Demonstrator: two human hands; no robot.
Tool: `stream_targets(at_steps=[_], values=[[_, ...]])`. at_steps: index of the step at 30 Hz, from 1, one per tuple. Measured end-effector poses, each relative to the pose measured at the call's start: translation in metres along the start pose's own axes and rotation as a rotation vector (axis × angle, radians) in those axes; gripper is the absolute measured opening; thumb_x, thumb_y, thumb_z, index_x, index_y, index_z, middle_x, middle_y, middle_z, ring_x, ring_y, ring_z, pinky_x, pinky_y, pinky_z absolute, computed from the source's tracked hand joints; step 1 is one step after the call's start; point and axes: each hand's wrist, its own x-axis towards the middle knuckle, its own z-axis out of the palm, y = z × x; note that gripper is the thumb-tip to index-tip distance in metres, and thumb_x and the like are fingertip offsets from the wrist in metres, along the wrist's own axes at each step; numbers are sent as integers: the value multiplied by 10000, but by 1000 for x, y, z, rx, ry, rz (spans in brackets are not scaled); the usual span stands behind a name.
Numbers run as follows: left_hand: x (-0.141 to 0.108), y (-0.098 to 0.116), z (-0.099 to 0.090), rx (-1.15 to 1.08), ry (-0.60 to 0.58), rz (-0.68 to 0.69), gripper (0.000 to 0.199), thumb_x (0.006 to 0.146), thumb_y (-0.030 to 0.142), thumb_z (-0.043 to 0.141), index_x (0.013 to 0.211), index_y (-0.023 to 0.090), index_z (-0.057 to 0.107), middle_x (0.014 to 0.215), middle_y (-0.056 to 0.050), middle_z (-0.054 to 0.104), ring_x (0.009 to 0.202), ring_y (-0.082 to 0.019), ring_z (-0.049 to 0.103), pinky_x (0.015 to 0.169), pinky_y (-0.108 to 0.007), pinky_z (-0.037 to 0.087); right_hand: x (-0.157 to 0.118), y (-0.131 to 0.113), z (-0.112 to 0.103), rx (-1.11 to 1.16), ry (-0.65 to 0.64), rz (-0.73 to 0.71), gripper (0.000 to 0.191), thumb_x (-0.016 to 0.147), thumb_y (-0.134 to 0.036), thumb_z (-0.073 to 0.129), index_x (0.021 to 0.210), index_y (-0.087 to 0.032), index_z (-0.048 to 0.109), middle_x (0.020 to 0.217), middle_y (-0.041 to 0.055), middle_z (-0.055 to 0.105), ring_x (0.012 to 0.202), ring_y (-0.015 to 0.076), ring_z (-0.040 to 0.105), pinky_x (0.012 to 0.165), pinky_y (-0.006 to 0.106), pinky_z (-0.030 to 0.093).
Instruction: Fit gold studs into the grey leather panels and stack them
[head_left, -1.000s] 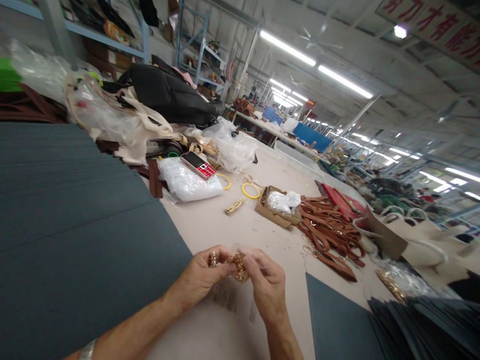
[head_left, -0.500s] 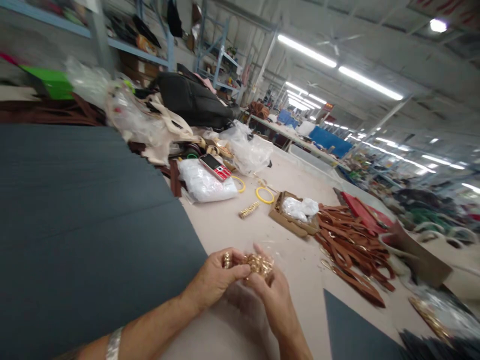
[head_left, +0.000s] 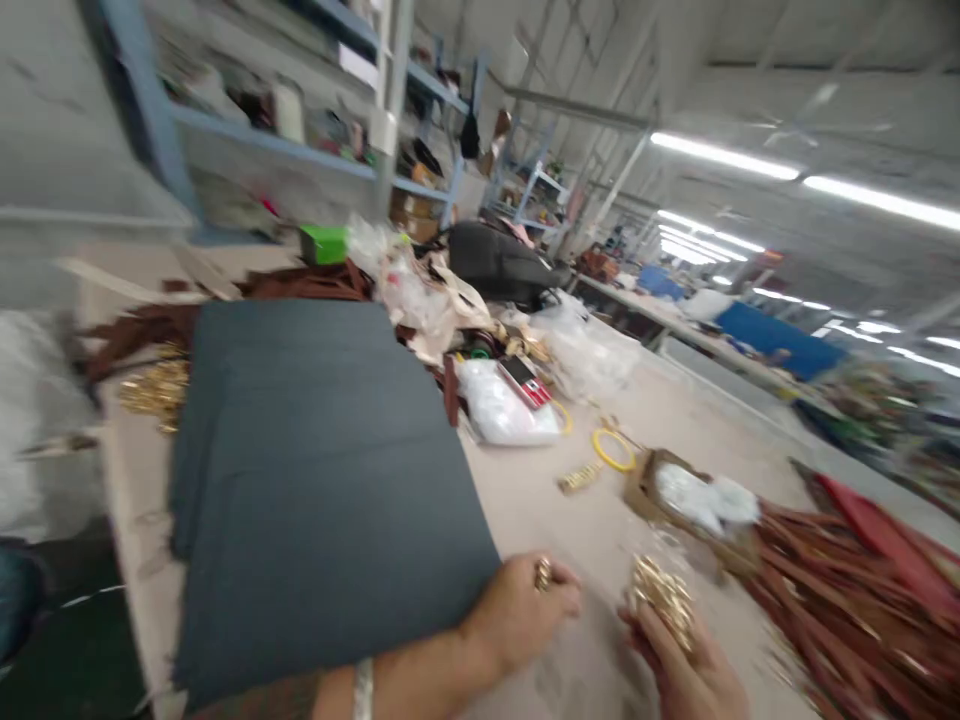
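Note:
My right hand [head_left: 686,660] is closed around a clear plastic bag of small gold-coloured metal pieces [head_left: 664,595], above the pale tabletop. A short gap separates it from my left hand [head_left: 525,610], which is near the right edge of a stack of dark grey sheets [head_left: 330,480]. The left fingers are curled together, and whatever they may hold is hidden and blurred. A gold ring [head_left: 542,574] sits on one left finger, and a silvery bracelet [head_left: 363,690] circles that wrist. Beyond the hands lies a gold-coloured strip of metal pieces [head_left: 579,479].
An open cardboard box [head_left: 645,490] holds white wrapped bundles. Brown straps [head_left: 847,590] pile up at the right. A yellow ring [head_left: 613,449] and a red phone [head_left: 525,382] on a white package [head_left: 502,415] lie farther back. Gold hardware [head_left: 157,390] sits left of the stack.
My hands have come apart; the right keeps the bag of gold pieces while the left is away from it. The view has swung left, showing more of the grey stack and shelves.

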Motion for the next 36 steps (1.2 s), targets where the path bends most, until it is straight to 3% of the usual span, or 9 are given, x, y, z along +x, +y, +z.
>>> stream_targets(at_steps=[2,4,8,13,22,36], values=[[3,0,-4,21,-47,24,222,625,263,596,805,175,691,642,15,651,623,-158,509,617,-281,364,9,0,-22,-87,4,62,518,633,-476,812,1028,-152,724,994,67,726,908,258,648,717,320,541],[8,-3,-7,36,-102,29,268,645,320,591,848,169,679,667,4,671,630,-163,512,615,-280,352,17,4,-37,-123,34,109,522,644,-482,790,1031,-137,729,960,69,734,874,248,649,716,320,531],[10,-3,-7,98,-151,24,315,643,396,594,844,167,672,654,-1,674,564,-149,462,564,-273,305,27,17,-51,-172,142,125,500,640,-491,779,965,-113,744,821,65,735,702,207,626,585,287,487],[4,3,-4,157,-130,28,334,668,425,571,853,165,670,650,0,667,561,-148,462,557,-267,295,32,26,-55,-194,148,87,401,666,-477,761,850,-122,733,613,3,665,507,134,507,469,247,392],[5,3,-3,187,-134,31,342,692,426,550,872,163,674,661,-10,671,603,-166,488,568,-274,303,37,39,-55,-95,180,109,381,654,-458,770,867,-145,724,719,-4,684,568,126,553,494,227,434],[5,2,-4,165,-110,48,305,699,415,583,852,175,691,638,4,681,562,-153,500,557,-266,320,38,40,-59,-29,216,118,391,618,-424,807,863,-128,731,781,27,713,610,137,608,468,207,490]])
